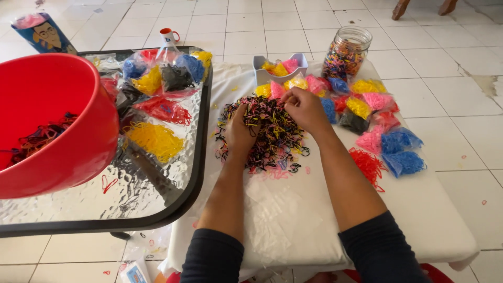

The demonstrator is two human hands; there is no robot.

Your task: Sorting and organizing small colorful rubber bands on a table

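Both hands work the band pile (267, 133): left hand (240, 131) buried, grip unclear; right hand (304, 107) pinching bands; best pick singly.

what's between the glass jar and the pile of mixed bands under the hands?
Head view: small bags of sorted bands, pink, yellow and blue, lie between the glass jar and the mixed pile.

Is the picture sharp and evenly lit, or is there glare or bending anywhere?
Head view: soft, even daylight, faint shadows under the left hand and right hand on the mixed pile of small coloured elastic bands; the textured glass tabletop mirrors light; the big red plastic bowl looms swollen at the edge; focus mostly sharp.
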